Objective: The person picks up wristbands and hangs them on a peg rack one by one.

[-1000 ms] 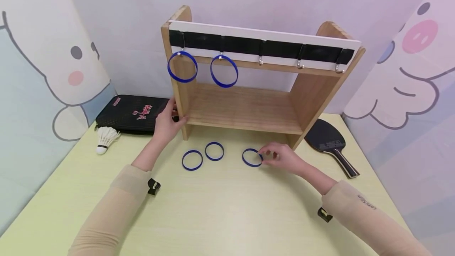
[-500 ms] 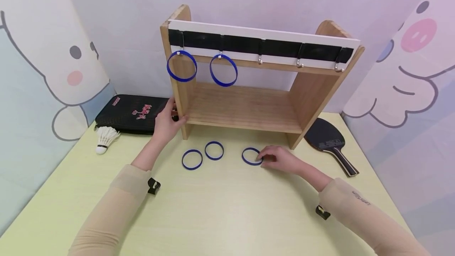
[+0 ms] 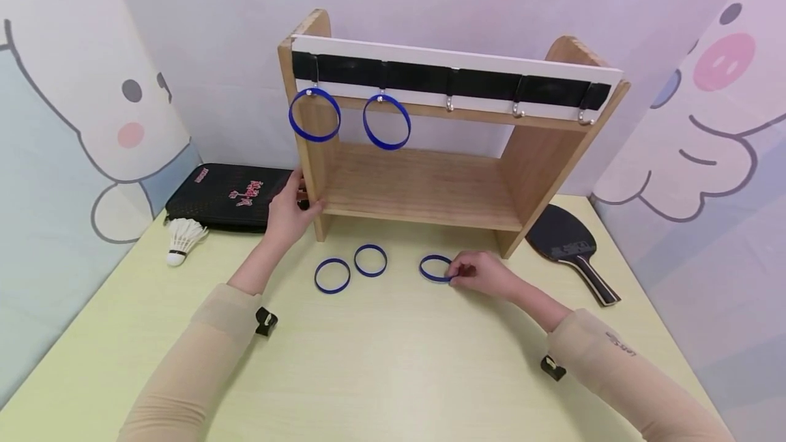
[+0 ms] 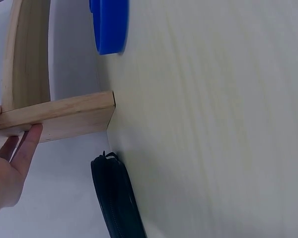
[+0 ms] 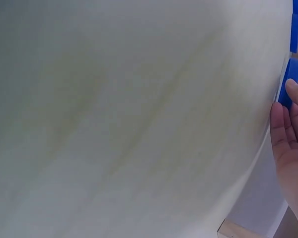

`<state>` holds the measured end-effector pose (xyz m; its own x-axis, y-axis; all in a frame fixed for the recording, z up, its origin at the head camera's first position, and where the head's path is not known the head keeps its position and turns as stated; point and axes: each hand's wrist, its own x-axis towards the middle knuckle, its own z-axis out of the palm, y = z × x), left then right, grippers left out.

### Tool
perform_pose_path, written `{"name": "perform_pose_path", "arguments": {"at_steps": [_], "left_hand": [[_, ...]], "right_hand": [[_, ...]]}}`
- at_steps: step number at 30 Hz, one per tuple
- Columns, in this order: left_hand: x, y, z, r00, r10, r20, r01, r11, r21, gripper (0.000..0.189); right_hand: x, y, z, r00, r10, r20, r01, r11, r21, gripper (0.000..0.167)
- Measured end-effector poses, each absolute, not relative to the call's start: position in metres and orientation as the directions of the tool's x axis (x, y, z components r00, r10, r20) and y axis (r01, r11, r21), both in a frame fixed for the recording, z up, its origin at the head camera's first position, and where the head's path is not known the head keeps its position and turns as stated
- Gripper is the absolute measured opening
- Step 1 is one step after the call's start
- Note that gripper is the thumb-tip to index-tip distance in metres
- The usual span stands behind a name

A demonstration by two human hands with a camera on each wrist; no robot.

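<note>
My right hand [image 3: 483, 274], the nearer one, pinches the right edge of a thin, round blue band [image 5: 291, 71] lying leftward of it at the pale yellow tabletop [image 3: 393, 360], before the light-brown wooden shelf [image 3: 417, 186] that my left hand [image 3: 287, 217] grips

Two rings [image 3: 332, 291] lie on the table [image 3: 393, 367] before the shelf [image 3: 417, 186], the case [image 3: 215, 193] left, the paddle [image 3: 565, 234] right.

blu rings [image 5: 290, 71], blk/wht striped rail [image 3: 482, 84], brn shelf [image 3: 420, 186]
</note>
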<state>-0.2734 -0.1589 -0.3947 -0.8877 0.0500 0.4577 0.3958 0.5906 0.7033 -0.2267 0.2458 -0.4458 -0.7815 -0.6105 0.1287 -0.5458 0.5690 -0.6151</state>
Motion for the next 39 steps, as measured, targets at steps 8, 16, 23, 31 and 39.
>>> {"name": "perform_pose_path", "arguments": {"at_steps": [8,16,23,31,39], "left_hand": [[-0.273,-0.159,-0.395,-0.89,0.047,0.454,0.389,0.598,0.701,0.075],[-0.272,-0.159,-0.393,-0.892,0.042,0.451,0.384,0.599,0.703,0.073],[-0.273,-0.159,-0.393,-0.891,0.042,0.452,0.384,0.599,0.702,0.074],[-0.274,-0.158,-0.395,-0.89,0.043,0.453,0.388,0.594,0.705,0.073],[-0.274,-0.158,-0.394,-0.889,0.04,0.456,0.386,0.6,0.7,0.072]], "right_hand": [[-0.224,0.243,-0.444,-0.795,-0.593,0.125,-0.522,0.565,-0.639,0.021],[-0.221,0.238,-0.437,-0.786,-0.583,0.208,-0.568,0.546,-0.616,0.021],[-0.221,0.238,-0.424,-0.783,-0.562,0.266,-0.594,0.548,-0.589,0.025],[-0.222,0.234,-0.407,-0.785,-0.55,0.284,-0.6,0.561,-0.571,0.02],[-0.217,0.228,-0.386,-0.772,-0.53,0.351,-0.624,0.529,-0.575,0.02]]}}
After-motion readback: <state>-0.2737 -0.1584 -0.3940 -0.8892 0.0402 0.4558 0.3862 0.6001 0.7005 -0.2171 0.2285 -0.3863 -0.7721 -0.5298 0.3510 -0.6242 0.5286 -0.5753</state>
